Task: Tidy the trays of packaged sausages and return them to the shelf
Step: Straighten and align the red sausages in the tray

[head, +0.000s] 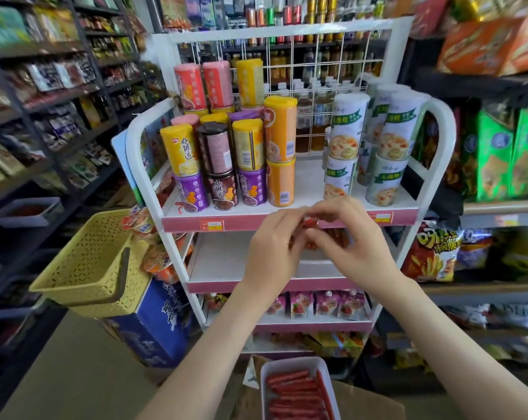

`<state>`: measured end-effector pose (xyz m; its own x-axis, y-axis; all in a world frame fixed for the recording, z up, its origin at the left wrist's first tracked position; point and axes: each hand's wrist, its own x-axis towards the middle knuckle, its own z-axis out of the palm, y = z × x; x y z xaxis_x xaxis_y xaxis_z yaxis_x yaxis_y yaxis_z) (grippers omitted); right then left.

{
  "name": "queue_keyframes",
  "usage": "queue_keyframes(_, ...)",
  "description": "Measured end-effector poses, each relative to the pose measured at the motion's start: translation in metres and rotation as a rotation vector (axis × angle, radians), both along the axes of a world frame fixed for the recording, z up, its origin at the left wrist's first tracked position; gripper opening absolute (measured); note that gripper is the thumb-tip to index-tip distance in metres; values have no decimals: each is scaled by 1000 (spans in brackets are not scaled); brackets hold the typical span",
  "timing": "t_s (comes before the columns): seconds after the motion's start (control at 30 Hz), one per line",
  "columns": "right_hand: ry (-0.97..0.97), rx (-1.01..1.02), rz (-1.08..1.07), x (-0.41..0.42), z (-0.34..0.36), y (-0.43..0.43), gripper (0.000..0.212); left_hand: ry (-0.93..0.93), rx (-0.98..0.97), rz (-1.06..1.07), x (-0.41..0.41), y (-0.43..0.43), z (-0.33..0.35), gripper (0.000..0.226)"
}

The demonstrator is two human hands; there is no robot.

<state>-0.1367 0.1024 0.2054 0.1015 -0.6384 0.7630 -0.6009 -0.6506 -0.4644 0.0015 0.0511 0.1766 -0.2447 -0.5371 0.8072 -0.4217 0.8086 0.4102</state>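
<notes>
My left hand (273,247) and my right hand (352,241) meet in front of the white rack's second shelf (223,259), both closed on a bunch of reddish packaged sausages (309,227) that my fingers mostly hide. More sausages show on that shelf just behind my right hand, around a white tray (318,266). Low in the view, a second white tray (297,389) full of red sausage sticks rests on a cardboard box (365,401) near my forearms.
The rack's top shelf holds stacked cans (223,165). Pouches (326,303) line a lower shelf. A yellow basket (96,262) sits on a blue carton (156,322) at the left. Stocked store shelves stand on both sides.
</notes>
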Motion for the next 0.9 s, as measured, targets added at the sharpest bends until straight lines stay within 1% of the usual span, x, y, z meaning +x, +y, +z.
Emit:
queue_keyframes(0.1,-10,-23,-31,-3,-4,-1,32,-14,-33,15,-3,2,2,30)
queue_keyframes(0.2,-8,-83,-62,-8,-9,0,19,-47,-59,14,-3,3,0,29)
queue_keyframes(0.3,8,-133,-94,-8,-14,2,14,-70,-83,34,-4,4,-3,28)
queue_keyframes(0.4,-3,-134,-65,-7,-16,3,16,-75,-100,36,-4,6,-5,27)
queue_keyframes(0.47,-7,-75,-23,-6,-18,3,24,-58,-90,26,-3,7,-6,25)
queue_keyframes(0.5,-11,-30,-2,-5,-19,3,31,-12,-32,15,-2,11,-5,22)
queue_keyframes(0.53,-26,28,17,-5,-21,4,41,81,84,-3,-2,16,-2,17)
queue_keyframes(0.57,-50,97,32,-5,-24,5,51,221,251,-36,-1,20,4,15)
queue_keyframes(0.63,-109,247,65,-9,-28,7,69,637,647,-192,0,24,16,17)
queue_keyframes(0.67,-128,285,80,-11,-31,8,72,844,801,-282,1,23,19,18)
queue_keyframes(0.7,-133,287,90,-12,-33,9,69,987,904,-339,4,20,20,19)
queue_keyframes(0.77,-142,243,97,-10,-34,11,56,1131,1043,-402,9,14,19,13)
queue_keyframes(0.83,-163,198,110,-4,-32,12,43,1201,1179,-461,10,13,16,11)
queue_keyframes(0.9,-179,139,122,1,-28,13,35,1205,1330,-524,8,18,13,16)
